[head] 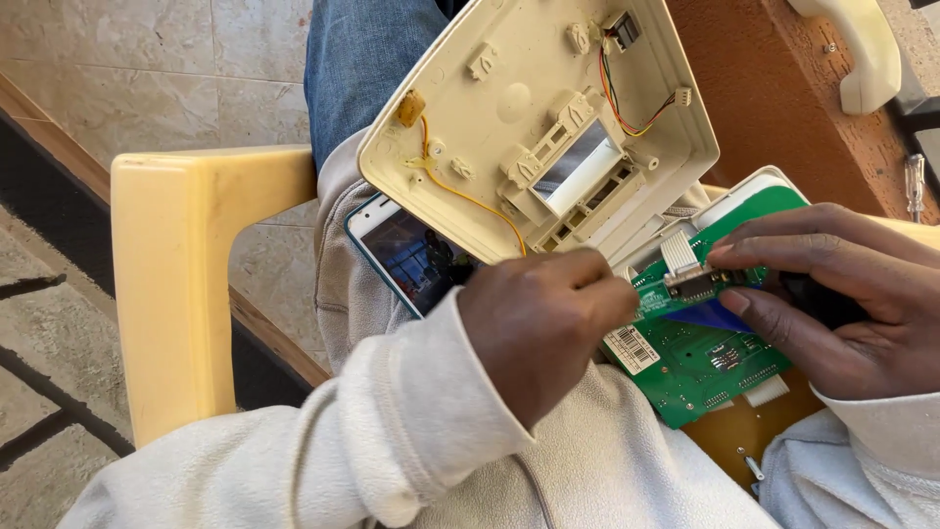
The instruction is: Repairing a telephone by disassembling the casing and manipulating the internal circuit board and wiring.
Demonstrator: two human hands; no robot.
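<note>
A cream plastic housing shell (509, 98), opened with its inside facing up, rests on my lap with yellow and coloured wires (627, 108) running in it. Below it lies a green circuit board (700, 362) with a white ribbon cable (678, 253). My left hand (539, 318) is closed, its fingers pinching at the left edge of the board near a small green board piece (661, 294). Over the board's right side, my right hand (832, 294) holds that small piece by its connector. A phone (411, 257) lies under the housing on my lap.
I sit in a cream plastic chair, its armrest (186, 264) at left. A cream telephone handset (867, 49) lies on a brown surface at top right, with a screwdriver (916, 186) beside it. A screw (752, 465) lies on a brown panel below the board. Tiled floor is behind.
</note>
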